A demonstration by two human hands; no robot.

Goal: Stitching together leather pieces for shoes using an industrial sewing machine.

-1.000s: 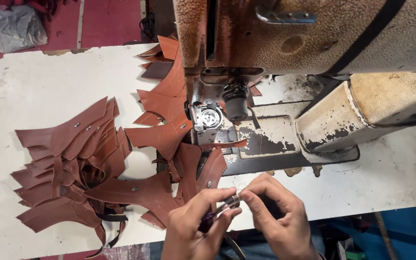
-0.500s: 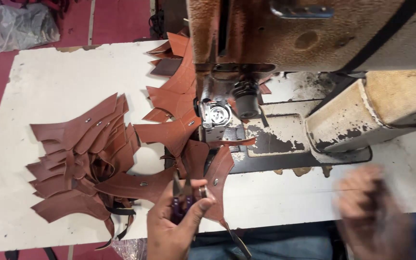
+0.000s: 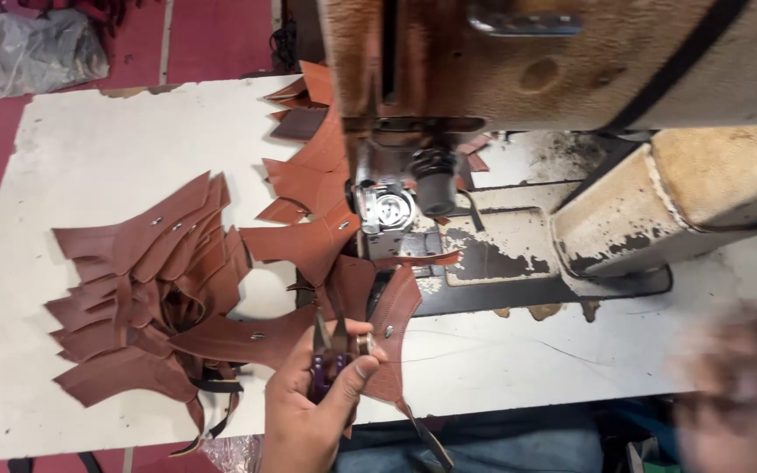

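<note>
Swinging away rightward, the right hand [image 3: 738, 394] is blurring, grip unreadable; the left hand [image 3: 317, 403] is pinching purple-handled snips [image 3: 330, 363] beside a stitched brown leather piece [image 3: 392, 315]; many pieces [image 3: 142, 289] are lying left.

Smooth brown leather pieces [image 3: 142, 271]; worn, rusty sewing machine [image 3: 571, 61].

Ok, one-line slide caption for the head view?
Left hand grips purple-handled snips beside brown leather pieces at a worn sewing machine.
</note>
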